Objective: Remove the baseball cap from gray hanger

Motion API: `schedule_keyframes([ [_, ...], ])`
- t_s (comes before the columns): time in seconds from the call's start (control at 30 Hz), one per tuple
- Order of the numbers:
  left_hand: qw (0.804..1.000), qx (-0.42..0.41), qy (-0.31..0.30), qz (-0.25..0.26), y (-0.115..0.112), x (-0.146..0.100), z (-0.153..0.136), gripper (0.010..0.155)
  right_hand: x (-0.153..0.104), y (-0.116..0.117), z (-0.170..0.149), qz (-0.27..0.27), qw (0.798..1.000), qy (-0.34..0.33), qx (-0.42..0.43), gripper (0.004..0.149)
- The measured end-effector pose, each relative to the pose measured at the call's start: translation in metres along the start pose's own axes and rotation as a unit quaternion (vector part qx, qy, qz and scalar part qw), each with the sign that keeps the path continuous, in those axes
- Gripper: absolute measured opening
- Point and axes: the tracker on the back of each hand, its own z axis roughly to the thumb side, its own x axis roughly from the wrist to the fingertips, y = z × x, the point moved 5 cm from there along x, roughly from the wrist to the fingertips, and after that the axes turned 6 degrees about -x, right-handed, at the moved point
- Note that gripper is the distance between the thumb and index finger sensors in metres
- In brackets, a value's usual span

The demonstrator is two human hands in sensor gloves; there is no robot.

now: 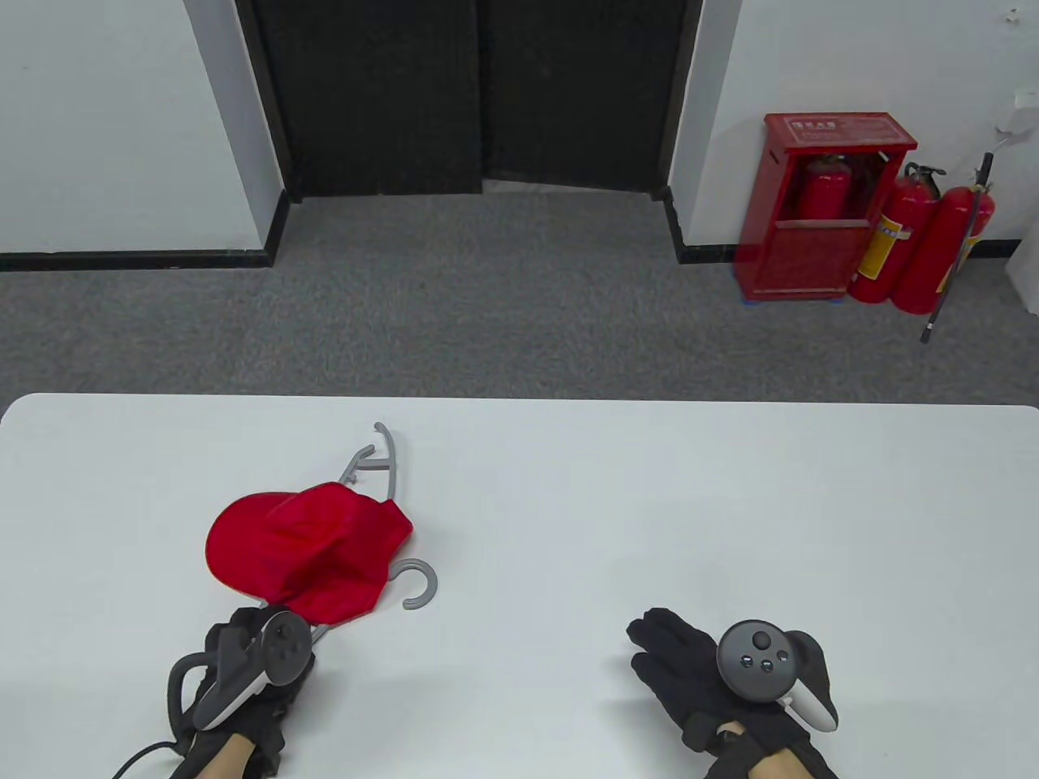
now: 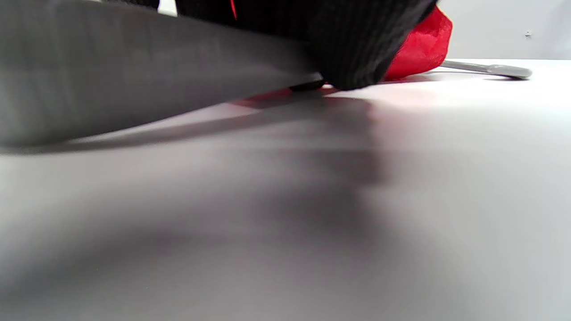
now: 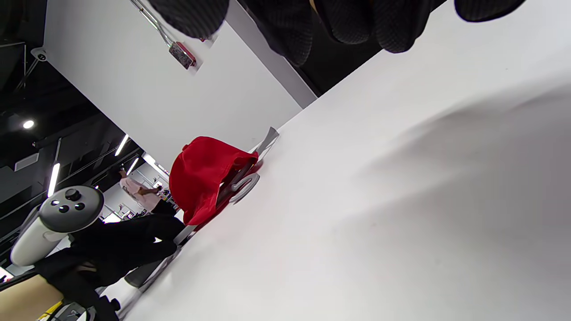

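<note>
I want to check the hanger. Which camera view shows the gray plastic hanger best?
The table view: the gray plastic hanger shows its far end and hook beside the red baseball cap. The right wrist view shows only the hook and a bar; the left wrist view shows one thin end and a blurred bar.

Baseball cap (image 1: pixel 312 548): red matt cloth, soft, creased; gray hanger (image 1: pixel 392 462): smooth plastic w/ slight sheen; desk (image 1: pixel 649 503): white, smooth, matt; hands' gloves: black knit fabric; floor carpet (image 1: pixel 487 308): gray, rough.
</note>
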Motion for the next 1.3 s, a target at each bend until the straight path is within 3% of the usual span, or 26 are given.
schedule_keyframes([
  [0.23,0.998,-0.05,0.023,0.001,0.011,0.0,-0.012,0.045,-0.001,-0.002,-0.001,-0.001,1.0,0.001,0.004,0.062],
  [0.43,0.991,-0.117,0.043,0.053,0.039,-0.005,-0.025,0.045,-0.001,-0.001,0.0,0.005,1.0,-0.001,0.002,0.062],
  [0.7,0.966,-0.229,0.055,0.107,0.063,-0.013,-0.045,0.045,-0.001,-0.002,-0.001,0.006,1.0,0.002,0.006,0.062],
  [0.87,0.946,-0.297,0.051,0.122,0.072,-0.018,-0.054,0.045,-0.001,-0.001,0.0,0.013,1.0,0.002,0.001,0.062],
  [1.07,0.906,-0.399,0.002,0.142,0.091,-0.029,-0.051,0.045,-0.003,-0.008,0.002,-0.002,1.0,-0.001,0.006,0.062],
  [1.3,0.845,-0.518,-0.092,0.093,0.106,-0.04,-0.025,0.045,-0.006,-0.018,0.006,-0.019,1.0,-0.008,-0.002,0.062],
])
